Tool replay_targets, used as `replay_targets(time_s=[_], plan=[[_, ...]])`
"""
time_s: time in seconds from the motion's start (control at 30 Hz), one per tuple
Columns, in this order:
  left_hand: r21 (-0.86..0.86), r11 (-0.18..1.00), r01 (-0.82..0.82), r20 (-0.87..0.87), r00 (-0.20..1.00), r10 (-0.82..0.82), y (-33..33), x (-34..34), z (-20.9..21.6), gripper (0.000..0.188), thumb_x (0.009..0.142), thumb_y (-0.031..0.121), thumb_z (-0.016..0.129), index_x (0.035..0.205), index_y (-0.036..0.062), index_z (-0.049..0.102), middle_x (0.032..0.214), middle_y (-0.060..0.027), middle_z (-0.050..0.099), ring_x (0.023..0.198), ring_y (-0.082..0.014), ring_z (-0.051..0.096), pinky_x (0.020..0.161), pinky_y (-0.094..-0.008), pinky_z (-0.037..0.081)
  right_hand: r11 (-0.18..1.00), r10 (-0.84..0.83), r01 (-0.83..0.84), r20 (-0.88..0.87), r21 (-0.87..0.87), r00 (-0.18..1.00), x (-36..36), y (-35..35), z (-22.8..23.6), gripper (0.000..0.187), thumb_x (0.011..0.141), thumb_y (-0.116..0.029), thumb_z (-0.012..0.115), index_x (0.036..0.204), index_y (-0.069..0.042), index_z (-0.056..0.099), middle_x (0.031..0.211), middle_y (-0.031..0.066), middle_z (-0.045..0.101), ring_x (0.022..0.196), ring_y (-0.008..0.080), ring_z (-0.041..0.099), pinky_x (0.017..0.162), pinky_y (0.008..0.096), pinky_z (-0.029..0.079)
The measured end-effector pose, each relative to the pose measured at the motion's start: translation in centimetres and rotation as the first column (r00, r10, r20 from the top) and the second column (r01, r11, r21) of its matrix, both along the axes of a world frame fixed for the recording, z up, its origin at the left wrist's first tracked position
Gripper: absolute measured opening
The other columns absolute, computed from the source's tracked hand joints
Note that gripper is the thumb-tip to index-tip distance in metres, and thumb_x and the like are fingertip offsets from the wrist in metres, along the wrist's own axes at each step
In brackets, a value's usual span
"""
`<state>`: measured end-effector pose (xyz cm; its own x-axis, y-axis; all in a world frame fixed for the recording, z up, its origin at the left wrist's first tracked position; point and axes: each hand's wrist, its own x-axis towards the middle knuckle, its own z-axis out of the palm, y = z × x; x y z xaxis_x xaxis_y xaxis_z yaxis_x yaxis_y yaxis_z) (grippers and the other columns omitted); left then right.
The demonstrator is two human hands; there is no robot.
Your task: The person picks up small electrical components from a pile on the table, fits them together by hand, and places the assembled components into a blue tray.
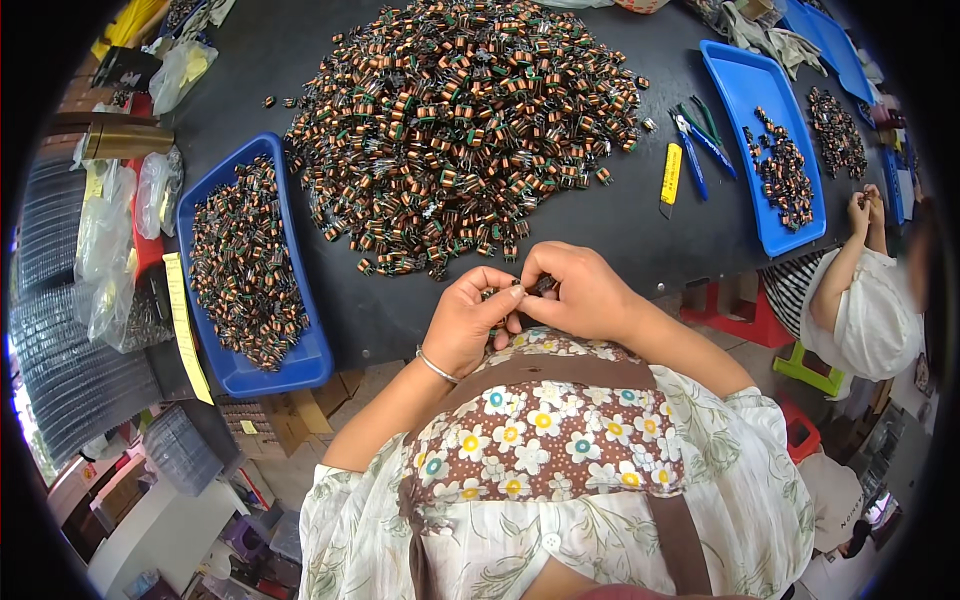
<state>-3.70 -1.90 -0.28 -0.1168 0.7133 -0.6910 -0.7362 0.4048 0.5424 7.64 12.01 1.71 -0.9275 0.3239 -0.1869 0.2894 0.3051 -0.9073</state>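
My left hand (468, 322), with a bracelet at its wrist, is closed with small copper-wound coils (489, 293) between its fingers. Against it, my right hand (582, 288) curls its fingers around a dark coil part (543, 286). Both hands meet at the table's near edge, in front of my flowered apron (540, 430). The fingers hide most of what they hold. Just beyond them spreads a big heap of copper coils (470, 120) with dark and green parts. To the left, a blue tray (318, 368) holds many more coils (245, 265).
Right of the heap lie a yellow utility knife (670, 176), blue-handled cutters (698, 160) and green-handled pliers (708, 122). Farther right are another blue tray (735, 80) with coils and a co-worker's hands (866, 208). Plastic bags (108, 215) and stacked clear trays (80, 370) stand at left.
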Motion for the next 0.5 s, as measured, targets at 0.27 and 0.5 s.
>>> replay_targets(time_s=[0.27,0.5], plan=[[0.069,0.987,-0.146,0.164,0.977,0.133,-0.5,-0.3,0.4,0.012,0.089,0.008,0.048,0.099,0.0024,0.052,0.087,-0.0112,0.062,0.057,-0.0110,0.053,0.040,-0.0211,0.037,0.890,-0.088,0.131,-0.117,0.437,0.989,-0.7,1.8,-3.1,0.017,0.074,-0.005,0.065,0.091,-0.007,0.062,0.080,0.0069,0.056,0.070,0.0243,0.058,0.060,0.0333,0.047],[0.060,0.989,-0.134,0.115,0.985,0.127,-0.8,-0.8,0.2,0.019,0.089,0.012,0.047,0.104,0.0027,0.053,0.088,-0.0083,0.058,0.061,-0.0124,0.052,0.044,-0.0215,0.037,0.902,-0.117,0.168,-0.148,0.398,0.982,-1.1,1.9,-3.3,0.011,0.076,-0.005,0.063,0.087,-0.005,0.059,0.082,0.0090,0.057,0.074,0.0282,0.058,0.065,0.0356,0.047]])
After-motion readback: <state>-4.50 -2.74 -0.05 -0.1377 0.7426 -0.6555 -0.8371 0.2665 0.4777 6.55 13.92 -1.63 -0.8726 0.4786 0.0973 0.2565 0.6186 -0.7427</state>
